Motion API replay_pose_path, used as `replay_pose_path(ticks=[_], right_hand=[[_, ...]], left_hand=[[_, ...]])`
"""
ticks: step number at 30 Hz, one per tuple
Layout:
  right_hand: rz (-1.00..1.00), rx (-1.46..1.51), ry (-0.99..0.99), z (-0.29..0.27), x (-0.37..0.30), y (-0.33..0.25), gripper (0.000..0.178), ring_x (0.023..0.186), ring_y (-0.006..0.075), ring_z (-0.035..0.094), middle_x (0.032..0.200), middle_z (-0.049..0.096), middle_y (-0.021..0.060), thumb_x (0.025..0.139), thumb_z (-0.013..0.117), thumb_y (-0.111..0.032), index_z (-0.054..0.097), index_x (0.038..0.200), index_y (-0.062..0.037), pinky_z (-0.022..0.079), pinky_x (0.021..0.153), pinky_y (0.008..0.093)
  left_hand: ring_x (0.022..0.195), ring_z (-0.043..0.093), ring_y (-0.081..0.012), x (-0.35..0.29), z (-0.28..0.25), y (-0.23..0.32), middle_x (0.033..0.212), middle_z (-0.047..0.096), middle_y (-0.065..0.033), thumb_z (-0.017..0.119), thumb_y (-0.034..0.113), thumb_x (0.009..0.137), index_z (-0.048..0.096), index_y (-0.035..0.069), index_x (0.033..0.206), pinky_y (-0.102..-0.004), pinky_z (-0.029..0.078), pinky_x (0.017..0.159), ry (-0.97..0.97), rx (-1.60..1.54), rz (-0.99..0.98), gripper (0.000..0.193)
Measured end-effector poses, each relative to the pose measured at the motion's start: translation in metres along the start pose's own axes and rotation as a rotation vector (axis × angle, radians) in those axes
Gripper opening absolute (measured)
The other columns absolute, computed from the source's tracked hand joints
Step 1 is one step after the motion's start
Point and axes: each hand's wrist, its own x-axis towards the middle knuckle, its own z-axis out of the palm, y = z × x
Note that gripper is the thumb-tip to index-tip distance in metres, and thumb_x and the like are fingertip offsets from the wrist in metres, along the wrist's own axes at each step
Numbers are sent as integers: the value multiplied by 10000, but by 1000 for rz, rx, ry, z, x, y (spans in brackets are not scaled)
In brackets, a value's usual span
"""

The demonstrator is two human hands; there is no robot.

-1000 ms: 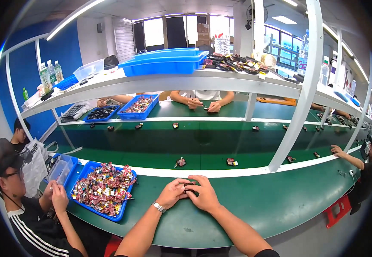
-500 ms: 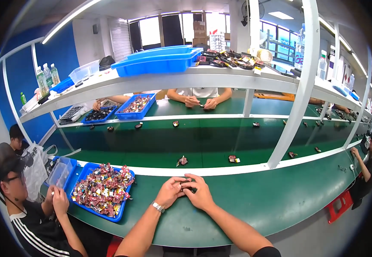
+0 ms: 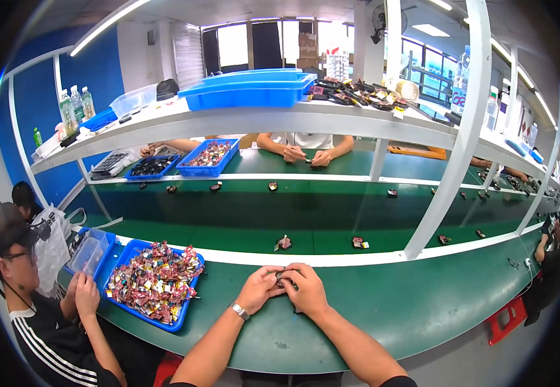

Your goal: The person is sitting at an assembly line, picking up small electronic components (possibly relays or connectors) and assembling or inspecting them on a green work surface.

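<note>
Near the far edge of the green bench (image 3: 370, 309), midway along its length, we find the small dark part (image 3: 282, 278) held above the surface between two bare hands. Our left hand (image 3: 259, 290) has its fingers closed narrowly on one side of it; our right hand (image 3: 304, 291) pinches it from the other, fingers bent and close together. The fingers cover much of the part, so we cannot tell its full shape. We note a silver watch (image 3: 240, 311) on the left wrist. Toward the bench's left end stands a blue tray (image 3: 164, 325), heaped with small red-and-yellow pieces (image 3: 154, 284). Beyond the white rail (image 3: 331, 260) at the far edge, we record two small pieces (image 3: 360, 243) lying apart on a green surface (image 3: 319, 226).
</note>
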Motion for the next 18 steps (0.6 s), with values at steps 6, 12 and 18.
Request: replay_pose_path(ticks=[6,12,18], right_hand=[[11,-65,59,4,0,-2,178,851,248,628,970,619,83,741,740,-38,677,907,-54,540,703,339],[-76,-152,39,1,0,-3,181,849,234,624,941,621,66,736,746,-43,688,906,-65,541,685,337],[-77,-138,16,1,1,-4,181,837,235,623,932,630,60,739,743,-46,696,912,-70,538,684,343]], left_hand=[[1082,604,-197,0,1,-1,1140,610,-110,477,99,997,461,20,1268,-397,513,973,25,-12,-7,282],[1078,604,-198,0,0,0,1127,611,-101,488,83,985,467,21,1263,-408,509,969,20,-13,-23,285],[1063,609,-197,1,-3,-3,1138,609,-102,478,75,986,466,18,1258,-403,514,962,15,-34,-27,278]])
